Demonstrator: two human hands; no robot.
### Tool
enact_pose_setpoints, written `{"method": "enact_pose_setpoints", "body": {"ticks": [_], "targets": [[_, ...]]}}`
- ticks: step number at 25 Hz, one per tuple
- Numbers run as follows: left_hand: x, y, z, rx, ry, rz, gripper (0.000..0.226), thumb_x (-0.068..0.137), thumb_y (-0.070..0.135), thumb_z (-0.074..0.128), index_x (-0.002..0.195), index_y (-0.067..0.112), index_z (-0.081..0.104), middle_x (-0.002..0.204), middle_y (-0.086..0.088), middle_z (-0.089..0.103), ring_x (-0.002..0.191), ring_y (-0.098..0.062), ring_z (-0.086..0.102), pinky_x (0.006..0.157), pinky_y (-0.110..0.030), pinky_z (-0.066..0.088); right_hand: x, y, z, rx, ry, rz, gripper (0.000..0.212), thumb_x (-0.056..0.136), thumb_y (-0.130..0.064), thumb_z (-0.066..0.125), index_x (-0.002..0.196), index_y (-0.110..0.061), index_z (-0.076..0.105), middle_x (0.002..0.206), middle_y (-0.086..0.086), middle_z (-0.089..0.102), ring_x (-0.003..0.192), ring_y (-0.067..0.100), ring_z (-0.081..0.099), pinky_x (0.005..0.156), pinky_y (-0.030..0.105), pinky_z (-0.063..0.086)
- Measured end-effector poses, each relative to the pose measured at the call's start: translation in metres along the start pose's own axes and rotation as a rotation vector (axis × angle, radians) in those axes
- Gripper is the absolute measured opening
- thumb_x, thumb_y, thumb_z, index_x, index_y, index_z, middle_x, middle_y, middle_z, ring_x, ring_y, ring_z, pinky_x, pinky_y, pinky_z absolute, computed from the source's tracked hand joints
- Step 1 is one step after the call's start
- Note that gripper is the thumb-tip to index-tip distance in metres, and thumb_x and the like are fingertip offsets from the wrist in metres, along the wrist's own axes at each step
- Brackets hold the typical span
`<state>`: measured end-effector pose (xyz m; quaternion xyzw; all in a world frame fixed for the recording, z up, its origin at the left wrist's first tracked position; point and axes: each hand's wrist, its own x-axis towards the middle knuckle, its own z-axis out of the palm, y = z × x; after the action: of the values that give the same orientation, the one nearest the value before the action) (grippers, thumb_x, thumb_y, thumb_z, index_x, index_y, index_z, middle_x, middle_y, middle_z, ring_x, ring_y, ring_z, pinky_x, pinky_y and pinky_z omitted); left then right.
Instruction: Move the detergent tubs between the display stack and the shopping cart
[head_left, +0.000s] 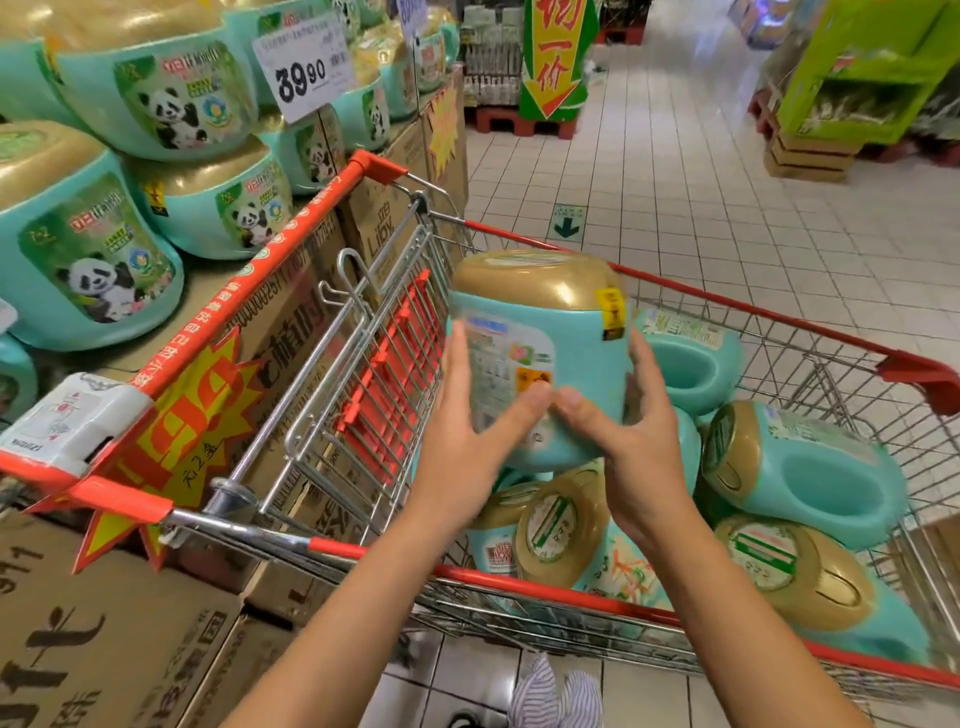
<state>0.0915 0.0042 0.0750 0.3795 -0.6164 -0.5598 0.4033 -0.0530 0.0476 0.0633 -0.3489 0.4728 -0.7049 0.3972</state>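
A teal detergent tub (545, 332) with a gold lid stands upright above the shopping cart (727, 306), held between both hands. My left hand (467, 431) presses its left side with the thumb across the front label. My right hand (623, 436) wraps its right side, thumb on the lower front. Several more teal tubs (789, 467) lie on their sides inside the cart basket. The display stack (156, 156) of panda-labelled tubs rises at the left on cardboard boxes.
The cart's red handle (244, 291) and folded child seat (374, 364) lie between me and the stack. A price sign reading 39.90 (304, 67) hangs on the display. White tiled floor (727, 182) stretches ahead, with a green stand (857, 67) at the far right.
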Motion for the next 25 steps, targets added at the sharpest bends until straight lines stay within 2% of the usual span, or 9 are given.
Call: {"method": "enact_pose_setpoints", "body": {"ticks": [2, 4, 9, 12, 14, 17, 19, 22, 25], "targets": [[0.0, -0.002, 0.006, -0.094, 0.004, 0.002, 0.146, 0.04, 0.067, 0.085, 0.155, 0.027, 0.003, 0.155, 0.005, 0.033, 0.138, -0.01, 0.039, 0.114, -0.044, 0.035, -0.003, -0.007, 0.004, 0.059, -0.089, 0.022, 0.047, 0.087, -0.021, 0.061, 0.134, -0.025, 0.052, 0.136, -0.004, 0.058, 0.123, 0.009, 0.056, 0.095, 0.026, 0.048], [0.003, -0.001, 0.005, -0.143, 0.052, 0.035, 0.151, 0.03, 0.059, 0.091, 0.152, 0.022, 0.01, 0.147, -0.005, 0.044, 0.132, -0.02, 0.048, 0.108, -0.048, 0.042, -0.007, -0.011, 0.007, -0.055, -0.139, -0.017, 0.039, 0.096, -0.017, 0.049, 0.134, -0.024, 0.054, 0.14, -0.006, 0.055, 0.129, 0.007, 0.049, 0.105, 0.028, 0.042], [0.022, -0.004, -0.027, -0.405, -0.017, 0.075, 0.093, 0.046, 0.018, 0.086, 0.13, 0.006, 0.048, 0.109, -0.009, 0.071, 0.097, -0.028, 0.069, 0.073, -0.041, 0.059, -0.006, -0.011, 0.005, -0.239, -0.08, -0.098, 0.033, 0.083, -0.018, 0.063, 0.113, -0.028, 0.066, 0.117, -0.005, 0.065, 0.108, 0.004, 0.059, 0.092, 0.022, 0.046], [0.022, -0.012, -0.046, -0.762, -0.171, -0.005, 0.081, 0.038, 0.029, 0.092, 0.113, 0.011, 0.068, 0.098, -0.005, 0.076, 0.089, -0.025, 0.072, 0.078, -0.044, 0.06, 0.017, -0.014, -0.003, -0.259, 0.046, 0.024, 0.038, 0.079, -0.027, 0.074, 0.116, -0.028, 0.062, 0.113, -0.01, 0.062, 0.102, -0.002, 0.058, 0.085, 0.017, 0.046], [0.02, -0.015, -0.051, -0.902, -0.313, 0.045, 0.059, 0.05, 0.032, 0.089, 0.104, 0.012, 0.076, 0.099, -0.005, 0.076, 0.093, -0.024, 0.072, 0.083, -0.043, 0.058, 0.031, -0.014, -0.005, -0.141, 0.004, 0.159, 0.05, 0.076, -0.038, 0.073, 0.121, -0.021, 0.059, 0.115, -0.006, 0.063, 0.098, -0.001, 0.062, 0.083, 0.02, 0.05], [0.016, -0.013, -0.049, -0.985, -0.399, 0.056, 0.045, 0.064, 0.027, 0.083, 0.104, 0.008, 0.076, 0.103, -0.009, 0.075, 0.099, -0.027, 0.07, 0.089, -0.044, 0.055, 0.031, -0.008, 0.002, 0.001, -0.09, 0.171, 0.027, 0.093, -0.029, 0.058, 0.109, -0.007, 0.064, 0.097, 0.003, 0.072, 0.086, 0.014, 0.069, 0.074, 0.029, 0.057], [0.017, -0.009, -0.05, -0.845, -0.261, 0.023, 0.054, 0.054, 0.036, 0.087, 0.102, 0.014, 0.077, 0.099, -0.005, 0.076, 0.095, -0.023, 0.071, 0.084, -0.04, 0.058, 0.025, -0.002, 0.007, 0.103, -0.01, 0.183, 0.023, 0.097, -0.025, 0.055, 0.1, -0.004, 0.065, 0.086, 0.011, 0.07, 0.077, 0.023, 0.066, 0.071, 0.037, 0.055], [0.02, -0.007, -0.057, -0.691, 0.004, -0.086, 0.081, 0.067, 0.038, 0.081, 0.136, 0.008, 0.052, 0.125, -0.015, 0.063, 0.118, -0.033, 0.059, 0.1, -0.05, 0.048, 0.023, -0.002, 0.01, 0.09, 0.116, 0.15, 0.035, 0.081, -0.04, 0.064, 0.085, -0.006, 0.056, 0.066, 0.008, 0.053, 0.054, 0.016, 0.05, 0.055, 0.03, 0.046], [0.017, -0.015, -0.056, -0.491, 0.141, -0.068, 0.06, 0.09, 0.039, 0.05, 0.139, 0.005, 0.047, 0.135, -0.022, 0.055, 0.128, -0.038, 0.05, 0.106, -0.055, 0.041, 0.023, -0.002, 0.016, 0.063, 0.169, 0.12, 0.035, 0.074, -0.043, 0.067, 0.077, -0.011, 0.052, 0.059, 0.003, 0.046, 0.046, 0.011, 0.042, 0.045, 0.026, 0.039]]}}
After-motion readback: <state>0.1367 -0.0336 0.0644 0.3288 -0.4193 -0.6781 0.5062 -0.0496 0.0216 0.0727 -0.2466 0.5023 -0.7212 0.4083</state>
